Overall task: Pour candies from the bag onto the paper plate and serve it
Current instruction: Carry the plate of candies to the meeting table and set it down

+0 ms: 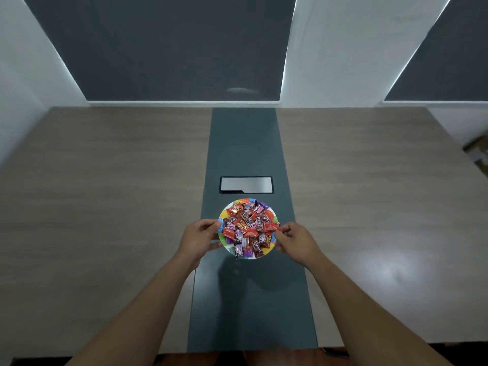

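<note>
A colourful paper plate (270,214) sits over the dark centre strip of the table, heaped with several wrapped candies (247,228) in red, brown and purple wrappers. My left hand (199,237) grips the plate's left rim, thumb on top. My right hand (295,240) holds the right rim, fingers pinched at the edge next to a red candy. A shadow lies on the strip just below the plate, so it seems slightly raised. No candy bag is in view.
A wood-look table (105,207) with a dark grey centre strip (245,143) spreads ahead. A silver cable hatch (246,185) is set in the strip just beyond the plate. White walls and dark panels stand behind the table's far edge.
</note>
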